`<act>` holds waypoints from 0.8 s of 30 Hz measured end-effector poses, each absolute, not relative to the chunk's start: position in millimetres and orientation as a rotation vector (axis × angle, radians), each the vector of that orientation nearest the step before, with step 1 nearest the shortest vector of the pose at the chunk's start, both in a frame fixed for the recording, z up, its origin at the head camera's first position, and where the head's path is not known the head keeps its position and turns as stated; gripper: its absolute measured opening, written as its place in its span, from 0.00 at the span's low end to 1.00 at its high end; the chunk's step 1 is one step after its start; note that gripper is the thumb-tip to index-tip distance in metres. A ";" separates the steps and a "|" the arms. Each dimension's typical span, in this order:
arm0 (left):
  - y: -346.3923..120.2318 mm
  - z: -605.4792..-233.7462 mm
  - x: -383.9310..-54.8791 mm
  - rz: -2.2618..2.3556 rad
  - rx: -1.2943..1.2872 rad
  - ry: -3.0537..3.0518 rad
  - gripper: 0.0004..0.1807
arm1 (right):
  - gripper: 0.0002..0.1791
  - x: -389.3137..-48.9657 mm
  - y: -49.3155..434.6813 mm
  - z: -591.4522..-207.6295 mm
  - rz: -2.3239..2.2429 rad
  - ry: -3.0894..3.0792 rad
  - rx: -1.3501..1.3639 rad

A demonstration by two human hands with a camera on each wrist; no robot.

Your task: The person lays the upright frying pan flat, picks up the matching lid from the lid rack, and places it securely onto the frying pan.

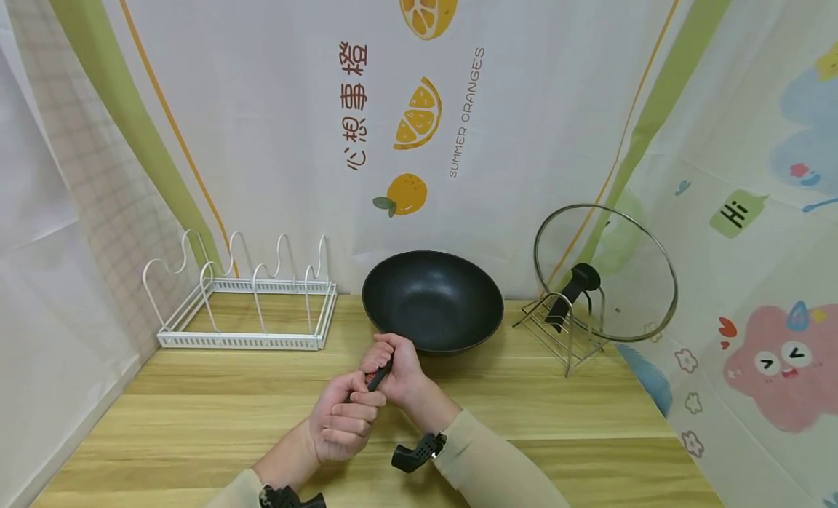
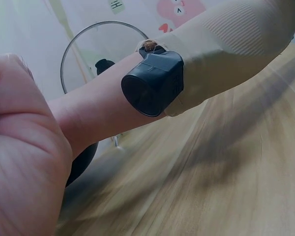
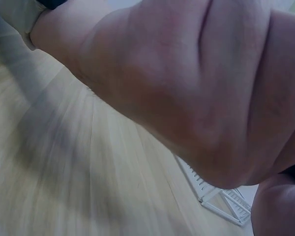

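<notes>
A black wok (image 1: 432, 300) is held over the table, its dark inside facing me and its long handle (image 1: 379, 377) pointing down toward me. My left hand (image 1: 345, 419) grips the handle's near end with curled fingers. Farther up, close below the rim, my right hand (image 1: 401, 368) wraps round the same handle. The left wrist view has my left fist (image 2: 24, 147) at its edge, with the right forearm crossing behind. In the right wrist view the back of my right hand (image 3: 187, 88) fills the top and hides most of the handle.
A white rack (image 1: 242, 340) with wavy upright dividers stands at the back left of the wooden table (image 1: 537, 421). At the back right, a glass lid (image 1: 628, 275) with a black knob leans upright in a small wire stand (image 1: 569, 340). Printed curtains hang behind.
</notes>
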State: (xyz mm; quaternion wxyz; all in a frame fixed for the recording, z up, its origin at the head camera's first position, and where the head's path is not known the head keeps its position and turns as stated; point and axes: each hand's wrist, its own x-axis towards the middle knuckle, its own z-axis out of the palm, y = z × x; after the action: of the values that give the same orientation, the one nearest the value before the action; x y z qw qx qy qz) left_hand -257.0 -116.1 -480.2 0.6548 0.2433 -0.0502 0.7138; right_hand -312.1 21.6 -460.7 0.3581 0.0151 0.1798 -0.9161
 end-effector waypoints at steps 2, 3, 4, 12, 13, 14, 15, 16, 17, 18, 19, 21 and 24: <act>-115.9 -480.6 -256.6 1.620 0.548 -0.115 0.15 | 0.27 -312.2 21.9 -461.5 -2.364 0.475 0.037; -115.7 -480.9 -256.4 1.623 0.546 -0.113 0.15 | 0.27 -312.3 21.9 -461.8 -2.364 0.478 0.039; -115.7 -481.2 -256.2 1.624 0.545 -0.114 0.15 | 0.26 -312.3 22.0 -462.0 -2.363 0.481 0.041; -115.3 -484.5 -255.7 1.635 0.537 -0.107 0.16 | 0.27 -311.6 22.9 -464.2 -2.353 0.458 0.051; -115.3 -484.8 -255.7 1.634 0.537 -0.105 0.16 | 0.27 -311.5 23.0 -464.5 -2.352 0.453 0.052; -115.3 -485.1 -255.8 1.634 0.537 -0.103 0.16 | 0.27 -311.5 23.1 -464.8 -2.352 0.451 0.049; -115.3 -485.3 -255.9 1.633 0.537 -0.100 0.16 | 0.27 -311.4 23.2 -465.2 -2.351 0.449 0.051; -115.2 -485.5 -255.9 1.632 0.538 -0.097 0.16 | 0.27 -311.4 23.1 -465.5 -2.352 0.453 0.050; -115.1 -485.6 -255.9 1.631 0.538 -0.094 0.16 | 0.26 -311.3 23.1 -465.9 -2.354 0.461 0.046; -115.0 -485.7 -255.9 1.630 0.539 -0.091 0.16 | 0.26 -311.3 23.0 -466.3 -2.355 0.467 0.049; -114.9 -485.7 -255.9 1.629 0.539 -0.087 0.16 | 0.26 -311.2 23.0 -466.5 -2.356 0.471 0.056; -114.7 -485.8 -255.8 1.628 0.540 -0.083 0.16 | 0.26 -311.0 22.8 -467.0 -2.362 0.487 0.054; -114.4 -486.1 -255.8 1.629 0.539 -0.077 0.16 | 0.26 -310.9 22.6 -467.9 -2.366 0.485 0.057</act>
State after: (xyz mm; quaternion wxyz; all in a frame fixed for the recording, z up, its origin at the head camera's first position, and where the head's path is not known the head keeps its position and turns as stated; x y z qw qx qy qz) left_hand -255.8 -114.4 -486.1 0.6533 0.2375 -0.0340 0.7181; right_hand -310.9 22.6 -467.9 0.3549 0.0220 0.1878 -0.9156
